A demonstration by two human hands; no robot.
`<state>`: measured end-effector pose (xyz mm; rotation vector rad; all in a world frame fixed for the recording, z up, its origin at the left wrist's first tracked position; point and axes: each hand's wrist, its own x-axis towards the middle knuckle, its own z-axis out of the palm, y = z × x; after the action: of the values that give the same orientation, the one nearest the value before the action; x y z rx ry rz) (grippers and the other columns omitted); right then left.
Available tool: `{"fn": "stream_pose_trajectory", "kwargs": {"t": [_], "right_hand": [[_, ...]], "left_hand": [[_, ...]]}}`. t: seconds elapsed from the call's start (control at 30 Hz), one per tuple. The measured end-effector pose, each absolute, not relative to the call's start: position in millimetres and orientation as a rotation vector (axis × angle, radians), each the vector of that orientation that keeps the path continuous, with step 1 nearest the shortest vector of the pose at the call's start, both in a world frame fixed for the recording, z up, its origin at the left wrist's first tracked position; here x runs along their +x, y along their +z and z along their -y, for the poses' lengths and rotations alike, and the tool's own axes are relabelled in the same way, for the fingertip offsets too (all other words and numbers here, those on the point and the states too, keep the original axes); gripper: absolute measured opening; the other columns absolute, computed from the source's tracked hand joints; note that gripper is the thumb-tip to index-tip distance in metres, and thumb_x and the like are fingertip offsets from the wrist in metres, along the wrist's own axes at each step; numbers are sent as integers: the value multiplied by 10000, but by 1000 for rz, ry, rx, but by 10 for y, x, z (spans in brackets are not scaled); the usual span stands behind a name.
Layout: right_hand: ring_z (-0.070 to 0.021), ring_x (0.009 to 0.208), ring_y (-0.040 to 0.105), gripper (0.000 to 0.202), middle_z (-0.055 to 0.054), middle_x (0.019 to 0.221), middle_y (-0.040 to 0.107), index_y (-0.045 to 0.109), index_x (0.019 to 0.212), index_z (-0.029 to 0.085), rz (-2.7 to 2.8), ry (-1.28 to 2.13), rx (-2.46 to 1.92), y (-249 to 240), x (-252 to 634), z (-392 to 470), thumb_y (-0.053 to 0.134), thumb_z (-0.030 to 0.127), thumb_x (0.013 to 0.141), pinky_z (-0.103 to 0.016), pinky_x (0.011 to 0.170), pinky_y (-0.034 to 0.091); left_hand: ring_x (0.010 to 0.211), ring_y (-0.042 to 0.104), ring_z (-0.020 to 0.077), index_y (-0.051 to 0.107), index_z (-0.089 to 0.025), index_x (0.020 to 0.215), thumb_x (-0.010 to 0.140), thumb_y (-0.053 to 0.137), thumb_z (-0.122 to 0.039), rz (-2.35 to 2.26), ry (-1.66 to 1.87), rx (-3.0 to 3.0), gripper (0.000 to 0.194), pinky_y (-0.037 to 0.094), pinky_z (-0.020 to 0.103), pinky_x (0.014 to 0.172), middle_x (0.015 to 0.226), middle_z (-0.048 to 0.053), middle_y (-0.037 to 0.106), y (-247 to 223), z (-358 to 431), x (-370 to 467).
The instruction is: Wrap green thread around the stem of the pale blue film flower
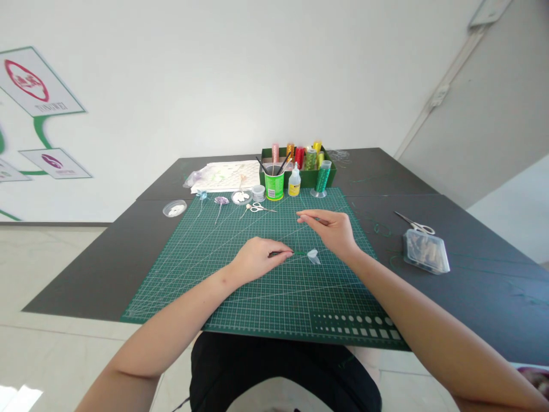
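Note:
My left hand (263, 257) is closed in a pinch on the thin stem of a small pale flower (313, 256), just above the green cutting mat (266, 303). The stem looks green near the flower head, which points to the right with translucent whitish-blue petals. Higher and farther right, my right hand (328, 226) is raised over the mat, thumb and fingertips pressed together. Whatever lies between those fingertips is too fine to make out. A spool of green thread (323, 176) stands beyond my right hand.
Behind the mat are a green box (295, 180) of thread spools, a green can (274, 186) with brushes, and a glue bottle (294, 182). Small scissors (257, 207) and finished flowers (221, 201) lie at the mat's far side. Right: a clear plastic box (426, 252) and scissors (415, 224).

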<state>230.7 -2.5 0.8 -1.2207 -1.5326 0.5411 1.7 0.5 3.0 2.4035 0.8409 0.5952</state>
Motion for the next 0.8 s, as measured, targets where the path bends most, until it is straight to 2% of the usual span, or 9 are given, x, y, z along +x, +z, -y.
{"fn": "stream_pose_trajectory", "kwargs": {"t": [0.13, 0.37, 0.53, 0.8], "right_hand": [[-244, 790, 785, 283, -68, 906, 843, 854, 1006, 210, 1546, 529, -1223, 36, 2312, 46, 665, 394, 903, -341, 692, 600], [-261, 844, 791, 280, -71, 940, 844, 855, 1000, 214, 1563, 534, -1261, -10, 2330, 4, 666, 396, 902, -355, 716, 606], [-283, 939, 789, 219, -64, 1020, 841, 862, 941, 240, 1624, 576, -1307, -87, 2362, -76, 703, 377, 877, -382, 795, 609], [-285, 984, 789, 178, -42, 995, 844, 863, 901, 261, 1789, 751, -1329, -151, 2373, -123, 711, 347, 868, -386, 857, 608]], "left_hand": [[663, 754, 148, 831, -233, 993, 1014, 626, -300, -832, 542, 2370, 217, 501, 227, 638, 772, -26, 812, 47, -9, 16], [899, 786, 193, 827, -267, 1016, 975, 690, -319, -866, 640, 2400, 152, 530, 257, 771, 1001, -7, 838, 30, -7, 10], [893, 784, 194, 824, -262, 1034, 983, 679, -325, -840, 723, 2418, 165, 545, 266, 788, 996, 5, 836, 28, 7, -5], [868, 775, 186, 822, -264, 1031, 981, 670, -348, -784, 835, 2374, 181, 571, 273, 822, 977, 11, 833, -13, 32, -5]]}}
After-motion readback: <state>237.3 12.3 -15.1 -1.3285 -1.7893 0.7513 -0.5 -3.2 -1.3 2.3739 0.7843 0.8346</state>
